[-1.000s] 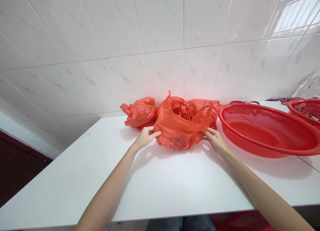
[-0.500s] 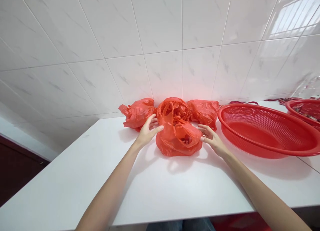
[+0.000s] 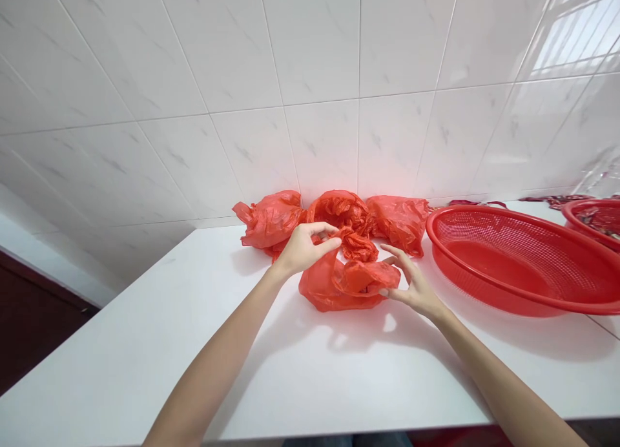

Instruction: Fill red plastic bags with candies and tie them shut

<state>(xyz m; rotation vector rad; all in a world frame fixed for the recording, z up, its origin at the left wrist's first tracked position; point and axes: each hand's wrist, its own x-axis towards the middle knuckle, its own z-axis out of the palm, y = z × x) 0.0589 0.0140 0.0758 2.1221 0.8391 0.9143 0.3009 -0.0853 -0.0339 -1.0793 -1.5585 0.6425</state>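
Note:
A crumpled red plastic bag [image 3: 346,282] lies on the white table [image 3: 339,376] between my hands. My left hand [image 3: 305,247] pinches the bag's gathered top edge and lifts it a little. My right hand [image 3: 409,282] has its fingers spread and its fingertips rest against the bag's right side. Behind this bag, against the tiled wall, sit three more red plastic bags: one at the left [image 3: 268,218], one in the middle [image 3: 339,208], one at the right [image 3: 400,221].
A large red plastic sieve basket [image 3: 523,259] stands on the table to the right of my right hand. A second red basket [image 3: 595,218] with some contents shows at the far right edge. White tiles [image 3: 310,79] close off the back.
The bag was held spread wide by both hands, then let down into a heap. Now my left hand has gathered its top edge and my right hand touches its side.

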